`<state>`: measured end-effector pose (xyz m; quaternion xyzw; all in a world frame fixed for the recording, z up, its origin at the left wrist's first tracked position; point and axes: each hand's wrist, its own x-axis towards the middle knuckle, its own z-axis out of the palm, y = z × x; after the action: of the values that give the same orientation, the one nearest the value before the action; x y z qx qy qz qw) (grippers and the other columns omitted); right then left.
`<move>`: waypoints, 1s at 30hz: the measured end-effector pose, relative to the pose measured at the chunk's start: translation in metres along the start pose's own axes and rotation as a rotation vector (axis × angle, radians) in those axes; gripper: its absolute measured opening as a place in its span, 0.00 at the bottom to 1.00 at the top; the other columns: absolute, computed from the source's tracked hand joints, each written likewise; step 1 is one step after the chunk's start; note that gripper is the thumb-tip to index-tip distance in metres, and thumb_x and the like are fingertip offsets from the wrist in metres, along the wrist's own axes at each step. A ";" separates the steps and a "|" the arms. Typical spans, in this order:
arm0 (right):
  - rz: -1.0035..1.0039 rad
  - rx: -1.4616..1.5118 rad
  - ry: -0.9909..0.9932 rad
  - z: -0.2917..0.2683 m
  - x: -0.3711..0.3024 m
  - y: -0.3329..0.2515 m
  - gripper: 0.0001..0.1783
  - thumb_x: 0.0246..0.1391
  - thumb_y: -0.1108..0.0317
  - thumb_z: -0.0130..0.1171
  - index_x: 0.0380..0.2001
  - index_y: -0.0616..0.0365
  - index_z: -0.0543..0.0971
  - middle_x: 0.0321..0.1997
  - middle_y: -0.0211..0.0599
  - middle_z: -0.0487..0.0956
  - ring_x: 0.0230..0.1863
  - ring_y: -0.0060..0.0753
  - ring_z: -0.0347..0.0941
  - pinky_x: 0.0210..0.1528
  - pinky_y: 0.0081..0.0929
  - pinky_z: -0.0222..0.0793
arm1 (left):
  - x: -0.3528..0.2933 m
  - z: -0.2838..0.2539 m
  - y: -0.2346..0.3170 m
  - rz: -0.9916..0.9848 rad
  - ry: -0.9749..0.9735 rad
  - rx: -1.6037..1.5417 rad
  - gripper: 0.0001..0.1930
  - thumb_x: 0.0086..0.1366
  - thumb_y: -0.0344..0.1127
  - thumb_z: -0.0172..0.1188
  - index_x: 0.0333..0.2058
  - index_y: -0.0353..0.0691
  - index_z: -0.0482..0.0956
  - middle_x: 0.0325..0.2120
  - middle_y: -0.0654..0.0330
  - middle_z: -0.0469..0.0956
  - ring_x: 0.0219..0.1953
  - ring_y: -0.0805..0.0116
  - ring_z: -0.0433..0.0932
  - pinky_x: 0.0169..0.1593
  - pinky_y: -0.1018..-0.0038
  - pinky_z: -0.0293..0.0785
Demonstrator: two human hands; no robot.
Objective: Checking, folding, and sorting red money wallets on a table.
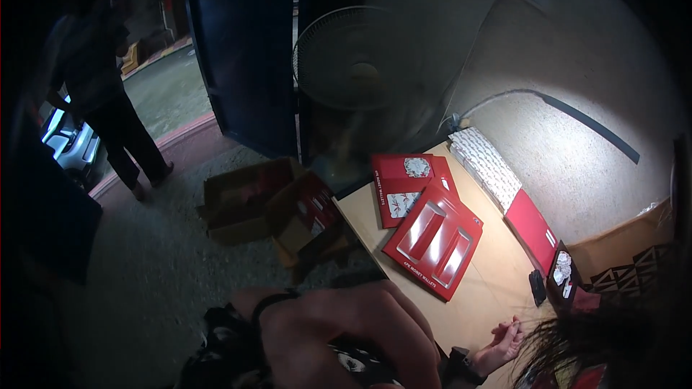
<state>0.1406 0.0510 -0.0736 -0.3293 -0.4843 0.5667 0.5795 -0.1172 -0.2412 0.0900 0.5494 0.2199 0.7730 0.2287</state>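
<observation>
Red packet [436,239] with two shiny raised panels lies flat and slanted on the pale table [497,281], well clear of the fingers and partly covering other red packets [395,176]. Its lower corner points toward the left hand [497,348], which rests lower and to the right, with a dark band [461,367] at the wrist. Those fingers are bent and bunched together; whether they pinch anything small, I cannot tell. Just beyond the fingertips sits a small black object [537,288]. Farther up, patterned white sheets [484,166] and a red sheet [530,227] line the table's wall side. The right hand is out of view.
</observation>
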 end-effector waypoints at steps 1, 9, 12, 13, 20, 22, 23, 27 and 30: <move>-0.075 -0.083 -0.008 0.009 -0.003 -0.006 0.13 0.68 0.67 0.55 0.49 0.63 0.77 0.27 0.28 0.77 0.28 0.17 0.70 0.30 0.16 0.67 | -0.002 0.000 -0.002 -0.036 -0.027 -0.018 0.09 0.65 0.29 0.65 0.42 0.38 0.76 0.45 0.52 0.77 0.47 0.58 0.79 0.52 0.65 0.75; 0.037 0.575 -0.197 0.070 -0.002 -0.032 0.17 0.72 0.66 0.48 0.55 0.68 0.72 0.28 0.28 0.70 0.27 0.18 0.65 0.31 0.20 0.65 | -0.030 0.046 -0.157 -0.699 0.038 -0.120 0.48 0.65 0.44 0.67 0.72 0.38 0.43 0.68 0.47 0.56 0.72 0.56 0.55 0.73 0.59 0.53; 0.097 0.816 -0.272 0.079 0.002 -0.042 0.19 0.74 0.66 0.44 0.58 0.68 0.69 0.28 0.27 0.68 0.26 0.19 0.64 0.31 0.20 0.65 | -0.039 0.071 -0.191 -0.716 -0.064 -0.301 0.61 0.59 0.57 0.70 0.74 0.40 0.31 0.72 0.44 0.46 0.75 0.53 0.47 0.75 0.57 0.46; 0.087 0.825 -0.265 0.080 0.003 -0.045 0.19 0.74 0.66 0.44 0.58 0.68 0.69 0.28 0.27 0.68 0.26 0.19 0.64 0.31 0.20 0.65 | -0.040 0.079 -0.201 -0.741 -0.100 -0.408 0.66 0.56 0.64 0.70 0.74 0.41 0.29 0.73 0.44 0.41 0.76 0.53 0.44 0.76 0.56 0.44; -0.037 0.691 0.031 0.104 -0.008 -0.054 0.18 0.73 0.65 0.46 0.58 0.68 0.70 0.25 0.26 0.66 0.24 0.17 0.62 0.30 0.19 0.62 | -0.058 0.094 -0.221 -0.446 -0.140 -0.228 0.55 0.64 0.52 0.66 0.74 0.39 0.35 0.71 0.47 0.50 0.75 0.61 0.45 0.75 0.63 0.43; -0.190 0.338 0.150 0.106 -0.005 -0.036 0.17 0.71 0.66 0.50 0.54 0.68 0.74 0.22 0.26 0.67 0.22 0.16 0.61 0.30 0.16 0.61 | -0.055 0.089 -0.213 -0.558 -0.101 -0.345 0.54 0.64 0.51 0.66 0.74 0.39 0.36 0.71 0.48 0.51 0.75 0.62 0.46 0.75 0.64 0.43; -0.207 0.340 0.160 0.108 -0.012 -0.045 0.17 0.71 0.66 0.50 0.54 0.68 0.74 0.22 0.26 0.67 0.22 0.16 0.61 0.30 0.16 0.61 | -0.050 0.095 -0.202 -0.608 -0.110 -0.412 0.54 0.65 0.51 0.66 0.74 0.38 0.36 0.71 0.48 0.52 0.75 0.63 0.47 0.75 0.64 0.44; -0.520 -0.054 0.231 0.103 -0.024 -0.043 0.14 0.68 0.67 0.52 0.47 0.68 0.77 0.21 0.29 0.70 0.22 0.18 0.63 0.30 0.16 0.62 | -0.029 0.101 -0.164 -0.826 -0.081 -0.693 0.53 0.65 0.49 0.65 0.74 0.37 0.37 0.71 0.50 0.54 0.74 0.65 0.49 0.74 0.65 0.45; -0.606 -0.129 0.154 0.080 -0.021 -0.034 0.13 0.67 0.68 0.54 0.46 0.69 0.78 0.23 0.31 0.73 0.23 0.21 0.67 0.29 0.17 0.64 | -0.040 0.089 -0.181 -1.039 -0.124 -0.784 0.51 0.68 0.44 0.64 0.74 0.35 0.35 0.68 0.53 0.60 0.69 0.68 0.58 0.71 0.68 0.51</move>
<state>0.0799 0.0122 -0.0207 -0.2482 -0.5501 0.3099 0.7347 -0.0003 -0.1129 -0.0203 0.2911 0.1448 0.5516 0.7681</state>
